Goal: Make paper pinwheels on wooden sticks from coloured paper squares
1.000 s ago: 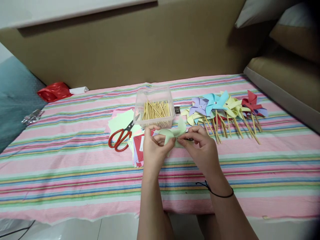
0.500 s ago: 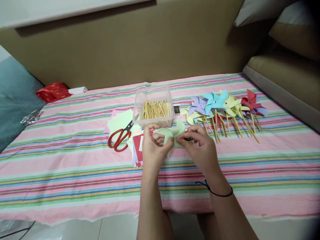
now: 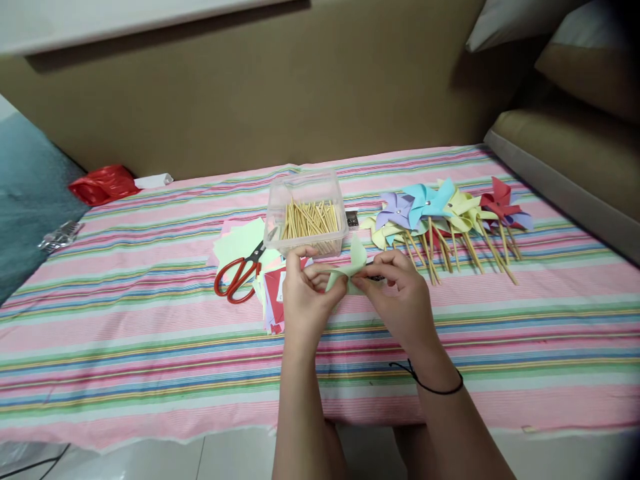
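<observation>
Between my hands is a pale green paper pinwheel (image 3: pixel 358 255), its blades curled toward the middle. My left hand (image 3: pixel 311 293) pinches its left side between thumb and fingers. From the right, my right hand (image 3: pixel 397 283) pinches close to its centre; a small pin there, if any, is too small to make out. Just behind my hands stands a clear plastic box (image 3: pixel 306 187) with many short bamboo sticks (image 3: pixel 311 219). Left of my hands lie red-handled scissors (image 3: pixel 239 277) on light green paper sheets (image 3: pixel 239 241), beside a pile of coloured paper (image 3: pixel 273 297).
Finished pinwheels on sticks (image 3: pixel 430 203) lie in a row at the right. A small dark packet (image 3: pixel 353 219) sits beside the box. A red plastic bag (image 3: pixel 105 185) and clear-wrapped metal items (image 3: pixel 61 235) rest at the far left of the striped cloth (image 3: pixel 150 347).
The pale green paper has tilted and its left blade is folded closer to the centre, so less of it shows. Both hands stay nearly in place, still pinching it.
</observation>
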`<state>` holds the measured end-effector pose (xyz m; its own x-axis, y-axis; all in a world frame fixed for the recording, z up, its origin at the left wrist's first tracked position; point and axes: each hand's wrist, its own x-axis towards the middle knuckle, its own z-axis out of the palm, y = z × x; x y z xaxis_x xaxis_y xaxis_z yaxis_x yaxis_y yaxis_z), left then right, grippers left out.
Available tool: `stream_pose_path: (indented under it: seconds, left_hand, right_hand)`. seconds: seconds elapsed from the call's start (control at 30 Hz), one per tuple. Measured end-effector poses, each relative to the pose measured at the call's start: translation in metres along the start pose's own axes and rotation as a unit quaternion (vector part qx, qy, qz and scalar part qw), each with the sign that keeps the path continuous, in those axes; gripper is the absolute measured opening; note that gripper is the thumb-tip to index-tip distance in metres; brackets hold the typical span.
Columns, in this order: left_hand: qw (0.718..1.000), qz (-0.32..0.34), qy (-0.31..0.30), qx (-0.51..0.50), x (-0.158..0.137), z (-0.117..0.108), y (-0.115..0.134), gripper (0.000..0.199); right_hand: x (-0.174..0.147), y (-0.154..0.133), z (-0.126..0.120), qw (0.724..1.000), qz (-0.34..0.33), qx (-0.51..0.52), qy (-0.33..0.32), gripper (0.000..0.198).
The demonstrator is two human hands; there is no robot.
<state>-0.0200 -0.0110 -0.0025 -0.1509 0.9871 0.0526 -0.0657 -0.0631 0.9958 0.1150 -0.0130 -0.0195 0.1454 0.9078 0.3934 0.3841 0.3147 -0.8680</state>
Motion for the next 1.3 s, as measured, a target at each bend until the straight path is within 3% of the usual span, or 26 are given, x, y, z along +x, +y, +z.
stream_pose_path:
  seconds: [0.3, 0.5, 0.73, 0.87, 0.93, 1.07, 1.3]
  left_hand:
    - [0.998, 0.044, -0.002, 0.043, -0.002, 0.0, -0.004, 0.055]
    - [0.997, 0.041, -0.033, 0.05, -0.003, -0.001, 0.0, 0.057]
    - [0.999, 0.024, -0.02, 0.011, -0.001, -0.002, -0.001, 0.062]
    - [1.0, -0.013, -0.02, -0.017, 0.001, -0.003, -0.002, 0.068]
    - [0.999, -0.027, -0.031, -0.019, 0.001, -0.004, -0.001, 0.07]
    - [0.997, -0.042, -0.055, -0.018, 0.0, -0.006, -0.001, 0.071]
    - [0.995, -0.055, -0.077, -0.042, 0.0, -0.006, -0.004, 0.073]
  right_hand:
    - [0.002, 0.001, 0.001, 1.0, 0.021, 0.013, -0.009, 0.002]
    - [0.002, 0.001, 0.001, 0.999, 0.038, 0.018, -0.007, 0.006]
    - [0.002, 0.0, 0.002, 0.998, 0.048, 0.028, -0.003, 0.005]
    - [0.003, 0.006, -0.004, 0.985, 0.121, 0.117, -0.025, 0.061]
    - [0.004, 0.009, -0.007, 0.964, 0.168, 0.198, -0.062, 0.076]
    - [0.004, 0.011, -0.009, 0.924, 0.243, 0.275, -0.107, 0.079]
    - [0.002, 0.007, -0.008, 0.916, 0.263, 0.285, -0.105, 0.081]
